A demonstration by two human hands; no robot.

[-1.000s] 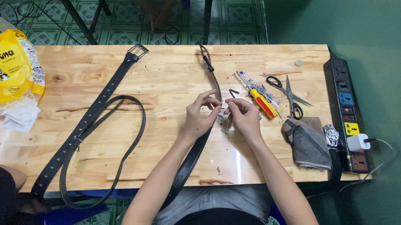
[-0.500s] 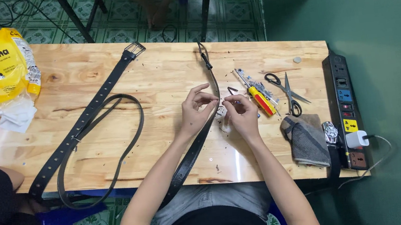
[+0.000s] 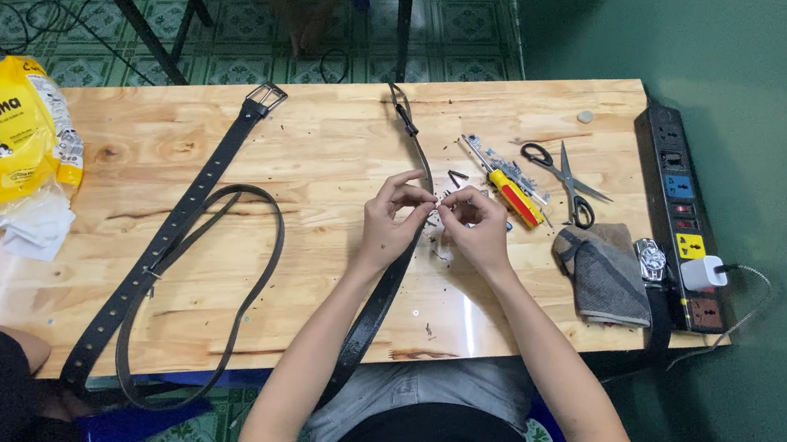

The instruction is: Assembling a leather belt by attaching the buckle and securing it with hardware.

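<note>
Single view only, from a camera worn on the person's head. It looks steeply down, almost vertically, from above the near edge of the wooden table (image 3: 327, 159), facing away from the person's body. Range is moderate: both forearms enter from the near edge and the left hand (image 3: 391, 219) and right hand (image 3: 475, 226) sit slightly right of centre. The table spans nearly the full width; tiled floor (image 3: 224, 33) shows at the far side, green floor (image 3: 751, 62) on the right. No second view, so no shared area.
</note>
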